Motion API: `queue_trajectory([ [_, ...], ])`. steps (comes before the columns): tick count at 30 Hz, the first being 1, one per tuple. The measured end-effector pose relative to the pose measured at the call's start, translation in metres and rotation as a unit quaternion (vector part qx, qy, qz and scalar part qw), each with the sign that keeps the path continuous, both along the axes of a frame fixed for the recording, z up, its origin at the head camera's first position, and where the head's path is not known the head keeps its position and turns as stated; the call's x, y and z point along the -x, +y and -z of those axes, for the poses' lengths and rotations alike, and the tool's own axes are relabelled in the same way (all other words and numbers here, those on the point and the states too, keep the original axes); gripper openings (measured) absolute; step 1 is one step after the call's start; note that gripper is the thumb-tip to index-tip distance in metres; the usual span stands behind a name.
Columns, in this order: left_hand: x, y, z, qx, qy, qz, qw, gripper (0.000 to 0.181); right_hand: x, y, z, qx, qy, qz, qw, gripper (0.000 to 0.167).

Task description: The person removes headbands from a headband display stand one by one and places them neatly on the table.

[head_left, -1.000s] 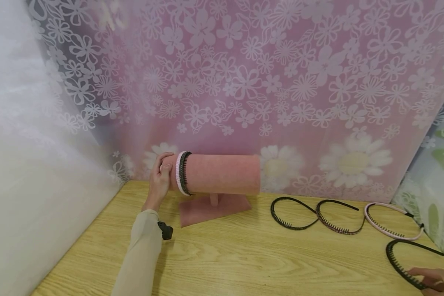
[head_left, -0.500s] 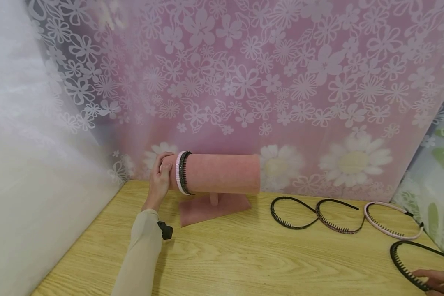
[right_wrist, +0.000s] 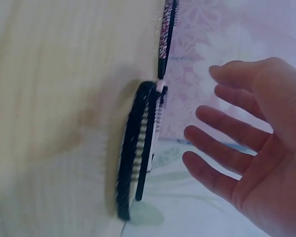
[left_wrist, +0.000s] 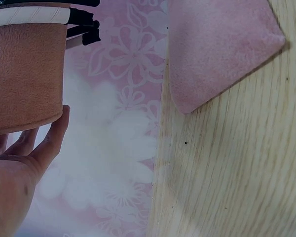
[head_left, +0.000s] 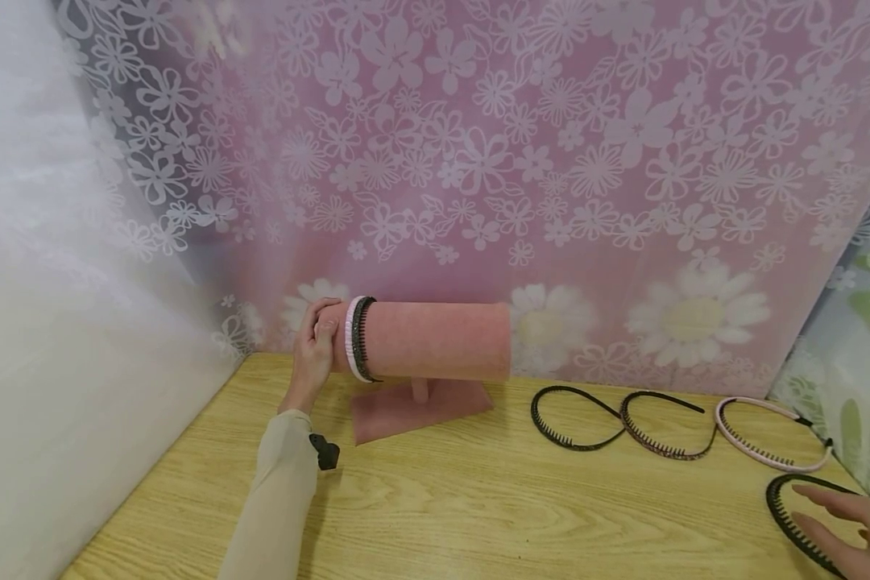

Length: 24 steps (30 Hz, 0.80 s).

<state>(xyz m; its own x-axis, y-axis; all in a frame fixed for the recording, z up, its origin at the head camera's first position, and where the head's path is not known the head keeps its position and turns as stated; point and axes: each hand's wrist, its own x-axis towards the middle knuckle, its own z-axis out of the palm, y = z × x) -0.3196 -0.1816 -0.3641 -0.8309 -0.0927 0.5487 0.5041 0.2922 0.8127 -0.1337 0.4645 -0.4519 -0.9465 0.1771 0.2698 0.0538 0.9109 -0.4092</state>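
Observation:
My left hand point(head_left: 312, 354) grips the left end of a pink padded roll point(head_left: 442, 340) on a T-shaped stand point(head_left: 420, 407). Beside that hand, a white headband point(head_left: 351, 342) and a dark toothed headband point(head_left: 360, 338) sit round the roll. In the left wrist view, the fingers point(left_wrist: 52, 140) curve under the roll's end. At the lower right of the head view, my right hand point(head_left: 851, 528) hovers over a black toothed headband point(head_left: 786, 524) lying on the table. The right wrist view shows this hand point(right_wrist: 246, 133) with fingers spread, apart from the black headband point(right_wrist: 130, 153).
Behind the black headband lie a pink headband point(head_left: 757, 458), a dark speckled one point(head_left: 660, 448) and another dark one point(head_left: 561, 441), in a row on the wooden table point(head_left: 435, 499). A flowered curtain point(head_left: 478, 161) hangs close behind the stand, and white sheeting point(head_left: 80, 282) borders the left side.
The black headband has shifted slightly right. My right hand has let go of it, and its fingers have spread and lifted off. My left hand has stayed on the roll.

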Motion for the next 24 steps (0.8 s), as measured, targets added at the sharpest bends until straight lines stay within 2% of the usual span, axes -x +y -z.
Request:
queue_trajectory([
  [6,0.000,-0.001,0.001,-0.001,-0.005,0.004,1.0000,0.040,0.005,-0.025,-0.019,-0.037,0.010,0.007,0.9992,0.046],
  [13,0.000,-0.002,0.001,0.002,-0.010,0.000,0.9999,0.040,0.011,-0.048,-0.036,-0.053,0.022,-0.016,0.9982,0.052],
  [18,0.000,-0.002,0.001,-0.003,-0.012,0.003,0.9999,0.039,0.016,-0.060,-0.049,-0.055,0.052,-0.034,0.9966,0.058],
  [24,0.000,-0.002,-0.001,0.003,-0.012,0.000,0.9999,0.040,0.023,-0.075,-0.056,-0.038,0.105,-0.059,0.9920,0.053],
])
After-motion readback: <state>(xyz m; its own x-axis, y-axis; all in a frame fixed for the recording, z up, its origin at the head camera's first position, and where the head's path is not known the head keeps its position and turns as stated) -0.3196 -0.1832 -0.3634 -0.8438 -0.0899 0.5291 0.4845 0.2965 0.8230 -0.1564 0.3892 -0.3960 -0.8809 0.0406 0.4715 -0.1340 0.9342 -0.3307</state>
